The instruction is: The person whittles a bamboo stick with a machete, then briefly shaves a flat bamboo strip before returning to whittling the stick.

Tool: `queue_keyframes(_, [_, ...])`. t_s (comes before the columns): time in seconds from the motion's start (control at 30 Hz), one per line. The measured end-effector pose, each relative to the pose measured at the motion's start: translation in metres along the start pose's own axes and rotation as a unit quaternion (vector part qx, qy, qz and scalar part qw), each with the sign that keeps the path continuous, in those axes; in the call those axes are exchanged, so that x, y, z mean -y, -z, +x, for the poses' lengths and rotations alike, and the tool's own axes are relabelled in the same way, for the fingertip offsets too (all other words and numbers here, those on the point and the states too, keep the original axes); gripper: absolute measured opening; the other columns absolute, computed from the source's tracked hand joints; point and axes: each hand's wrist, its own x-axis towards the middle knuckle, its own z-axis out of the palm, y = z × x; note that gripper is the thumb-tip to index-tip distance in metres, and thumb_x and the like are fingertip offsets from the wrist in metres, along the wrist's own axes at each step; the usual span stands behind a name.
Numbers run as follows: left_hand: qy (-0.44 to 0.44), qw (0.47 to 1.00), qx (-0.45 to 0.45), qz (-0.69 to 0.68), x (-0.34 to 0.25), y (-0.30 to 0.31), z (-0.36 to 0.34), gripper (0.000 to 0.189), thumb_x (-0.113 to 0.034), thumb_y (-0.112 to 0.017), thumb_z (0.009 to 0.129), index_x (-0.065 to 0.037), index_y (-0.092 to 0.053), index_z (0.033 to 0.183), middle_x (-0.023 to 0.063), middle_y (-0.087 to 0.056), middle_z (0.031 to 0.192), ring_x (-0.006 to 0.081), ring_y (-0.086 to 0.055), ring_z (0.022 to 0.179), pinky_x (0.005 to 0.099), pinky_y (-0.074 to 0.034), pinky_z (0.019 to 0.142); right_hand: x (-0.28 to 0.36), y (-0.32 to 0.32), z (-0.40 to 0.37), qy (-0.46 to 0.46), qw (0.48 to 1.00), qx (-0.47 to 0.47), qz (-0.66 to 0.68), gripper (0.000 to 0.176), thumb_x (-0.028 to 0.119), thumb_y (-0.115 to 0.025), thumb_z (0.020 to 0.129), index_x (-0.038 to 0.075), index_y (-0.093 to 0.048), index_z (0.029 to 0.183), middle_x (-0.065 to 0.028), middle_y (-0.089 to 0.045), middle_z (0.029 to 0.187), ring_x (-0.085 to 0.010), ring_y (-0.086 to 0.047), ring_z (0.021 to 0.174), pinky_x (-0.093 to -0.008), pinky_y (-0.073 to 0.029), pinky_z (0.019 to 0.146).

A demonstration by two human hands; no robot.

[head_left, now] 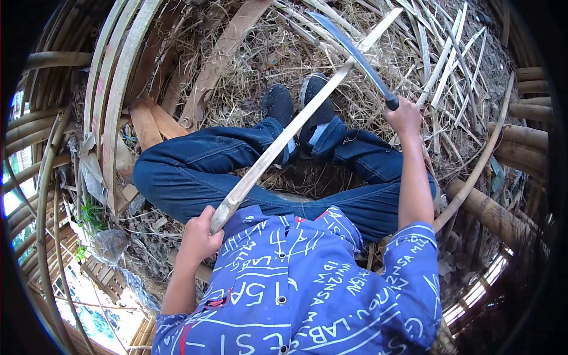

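A long pale strip of split bamboo or wood (284,137) runs diagonally from my lap up past my feet. Its lower end is in my left hand (201,238), whose fingers are wrapped round it. My right hand (404,120) grips the dark handle of a long curved knife (355,52), beyond my right knee. The blade points up and to the left and crosses the strip near its far end; whether the two touch I cannot tell.
My crossed legs in jeans (207,171) and dark shoes (278,106) lie under the strip. Shavings (248,77) cover the ground ahead. Long strips (121,77) stand at the left, thin split pieces (452,59) lie at the upper right, and bamboo poles (491,213) are at the right.
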Motion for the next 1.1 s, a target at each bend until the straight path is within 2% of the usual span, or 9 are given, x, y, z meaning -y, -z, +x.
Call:
queue_keyframes(0.27, [-0.058, 0.998, -0.021, -0.024, -0.029, -0.002, 0.029, 0.024, -0.01, -0.065, 0.074, -0.002, -0.053, 0.092, 0.0253, -0.062, 0.071, 0.0464, -0.062, 0.073, 0.0518, -0.049, 0.066, 0.089, 0.008, -0.109, 0.093, 0.956, 0.02, 0.277, 0.018, 0.019, -0.072, 0.069, 0.007, -0.066, 0.08, -0.0189, -0.066, 0.071, -0.0388, -0.066, 0.071, -0.0465, -0.053, 0.066])
queue_keyframes(0.4, [-0.062, 0.997, -0.05, -0.018, -0.021, -0.006, 0.036, 0.026, -0.01, -0.066, 0.073, -0.001, -0.055, 0.095, 0.0267, -0.063, 0.074, 0.046, -0.063, 0.075, 0.0513, -0.05, 0.067, 0.13, 0.016, -0.162, 0.126, 0.922, 0.102, 0.351, 0.019, 0.02, -0.074, 0.067, 0.008, -0.065, 0.079, -0.0181, -0.065, 0.069, -0.0387, -0.066, 0.069, -0.0461, -0.053, 0.063])
queue_keyframes(0.6, [-0.07, 0.993, -0.09, -0.025, -0.021, -0.011, 0.036, 0.023, -0.005, -0.061, 0.072, 0.003, -0.056, 0.093, 0.0275, -0.06, 0.074, 0.0458, -0.063, 0.077, 0.044, -0.048, 0.064, 0.171, 0.008, -0.199, 0.212, 0.92, 0.167, 0.283, 0.021, 0.023, -0.07, 0.068, 0.006, -0.063, 0.076, -0.0185, -0.066, 0.07, -0.0375, -0.066, 0.068, -0.0479, -0.053, 0.064])
queue_keyframes(0.67, [-0.032, 0.992, -0.039, -0.112, -0.023, -0.006, 0.036, 0.023, -0.004, -0.06, 0.072, 0.004, -0.055, 0.093, 0.027, -0.06, 0.073, 0.0469, -0.061, 0.075, 0.0426, -0.048, 0.064, 0.175, 0.009, -0.204, 0.223, 0.922, 0.176, 0.262, 0.021, 0.023, -0.07, 0.068, 0.005, -0.062, 0.077, -0.0187, -0.066, 0.071, -0.0377, -0.066, 0.069, -0.0482, -0.053, 0.065])
queue_keyframes(0.7, [-0.059, 0.993, -0.045, -0.09, -0.016, -0.01, 0.038, 0.031, -0.009, -0.065, 0.072, 0.001, -0.056, 0.099, 0.0281, -0.063, 0.076, 0.0467, -0.062, 0.08, 0.0503, -0.049, 0.069, 0.176, 0.011, -0.204, 0.236, 0.924, 0.183, 0.238, 0.022, 0.023, -0.07, 0.068, 0.005, -0.062, 0.077, -0.0189, -0.067, 0.072, -0.038, -0.067, 0.069, -0.0486, -0.053, 0.065])
queue_keyframes(0.73, [-0.061, 0.993, -0.047, -0.093, -0.015, -0.01, 0.038, 0.031, -0.009, -0.065, 0.072, 0.001, -0.056, 0.099, 0.0281, -0.063, 0.076, 0.0467, -0.062, 0.08, 0.0503, -0.049, 0.069, 0.175, 0.011, -0.203, 0.238, 0.925, 0.181, 0.235, 0.022, 0.023, -0.07, 0.068, 0.005, -0.062, 0.077, -0.0189, -0.067, 0.072, -0.038, -0.067, 0.069, -0.0486, -0.053, 0.065])
queue_keyframes(0.83, [-0.07, 0.995, -0.039, -0.062, -0.017, -0.01, 0.035, 0.031, -0.009, -0.066, 0.072, 0.0, -0.055, 0.099, 0.028, -0.063, 0.076, 0.0464, -0.062, 0.081, 0.0497, -0.049, 0.07, 0.167, 0.012, -0.197, 0.223, 0.947, 0.154, 0.174, 0.021, 0.022, -0.07, 0.067, 0.006, -0.06, 0.078, -0.018, -0.067, 0.072, -0.0362, -0.068, 0.07, -0.0484, -0.052, 0.064])
queue_keyframes(1.0, [-0.071, 0.996, -0.032, -0.044, -0.017, -0.013, 0.033, 0.031, -0.009, -0.068, 0.072, -0.001, -0.054, 0.099, 0.0265, -0.063, 0.075, 0.0447, -0.063, 0.079, 0.0494, -0.049, 0.07, 0.122, -0.011, -0.154, 0.07, 0.984, 0.118, 0.109, 0.024, 0.028, -0.069, 0.073, 0.006, -0.065, 0.084, -0.0207, -0.068, 0.078, -0.0395, -0.068, 0.077, -0.0497, -0.055, 0.072])
queue_keyframes(1.1, [-0.077, 0.995, -0.042, -0.049, -0.016, -0.015, 0.036, 0.031, -0.009, -0.068, 0.072, -0.001, -0.054, 0.099, 0.0251, -0.063, 0.074, 0.044, -0.064, 0.077, 0.0491, -0.049, 0.069, 0.117, -0.009, -0.145, 0.079, 0.984, 0.111, 0.113, 0.024, 0.027, -0.069, 0.074, 0.005, -0.065, 0.082, -0.0215, -0.068, 0.078, -0.0407, -0.067, 0.078, -0.0505, -0.054, 0.073])
